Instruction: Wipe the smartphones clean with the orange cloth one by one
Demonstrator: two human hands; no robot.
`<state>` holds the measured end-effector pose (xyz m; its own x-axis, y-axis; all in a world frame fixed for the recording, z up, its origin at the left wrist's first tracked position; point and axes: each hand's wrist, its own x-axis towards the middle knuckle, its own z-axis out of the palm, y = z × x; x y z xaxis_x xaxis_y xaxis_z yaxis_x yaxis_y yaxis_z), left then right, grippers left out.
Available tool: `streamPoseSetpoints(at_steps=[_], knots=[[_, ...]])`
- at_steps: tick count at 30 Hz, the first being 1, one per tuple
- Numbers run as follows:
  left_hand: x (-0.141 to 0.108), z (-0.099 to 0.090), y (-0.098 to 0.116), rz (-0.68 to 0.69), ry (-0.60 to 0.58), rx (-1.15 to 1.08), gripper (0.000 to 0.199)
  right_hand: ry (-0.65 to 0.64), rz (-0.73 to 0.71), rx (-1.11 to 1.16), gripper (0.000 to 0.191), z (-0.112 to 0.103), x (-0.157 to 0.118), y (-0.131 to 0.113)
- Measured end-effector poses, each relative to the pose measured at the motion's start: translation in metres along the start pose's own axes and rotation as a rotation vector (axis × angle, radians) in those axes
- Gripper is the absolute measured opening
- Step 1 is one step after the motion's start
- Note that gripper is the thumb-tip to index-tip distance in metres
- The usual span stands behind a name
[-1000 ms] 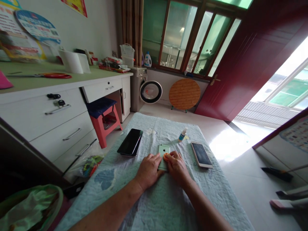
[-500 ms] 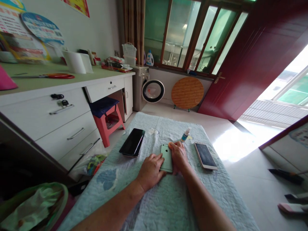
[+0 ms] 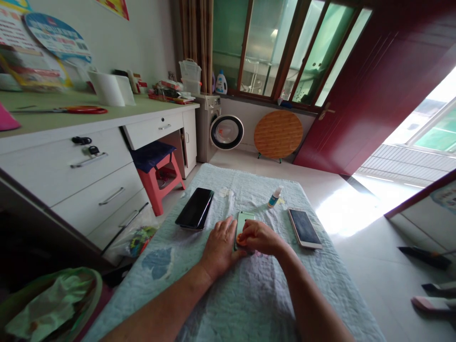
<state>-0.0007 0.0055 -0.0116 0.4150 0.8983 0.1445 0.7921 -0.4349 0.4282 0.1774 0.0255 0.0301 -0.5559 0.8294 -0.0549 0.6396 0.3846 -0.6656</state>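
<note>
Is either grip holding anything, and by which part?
The right grip holds a small, rounded orange pad by its right side; the left grip rests along the left edge of the slim light-green phone.

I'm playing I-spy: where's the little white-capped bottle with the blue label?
The white-capped bottle is right of centre in the head view, on the pale blue quilted cloth, beyond the right hand, left of the flat gold-rimmed phone.

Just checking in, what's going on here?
A person is working with both hands over a pale blue quilted cover. The right hand holds a small orange item at the back of a pale green phone; the left hand rests at the phone's left edge. A black-screened device lies to the left, with a small bottle and another phone to the right.
</note>
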Motion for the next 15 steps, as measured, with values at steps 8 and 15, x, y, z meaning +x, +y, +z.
streamPoseSetpoints(at_steps=[8, 15], knots=[[-0.001, -0.010, 0.005, 0.053, -0.050, -0.018, 0.060, 0.317, 0.081, -0.105, 0.025, 0.008, 0.008, 0.023], [0.001, -0.009, 0.002, 0.064, -0.038, -0.044, 0.060, 0.508, 0.226, -0.335, 0.026, 0.018, 0.017, 0.038]])
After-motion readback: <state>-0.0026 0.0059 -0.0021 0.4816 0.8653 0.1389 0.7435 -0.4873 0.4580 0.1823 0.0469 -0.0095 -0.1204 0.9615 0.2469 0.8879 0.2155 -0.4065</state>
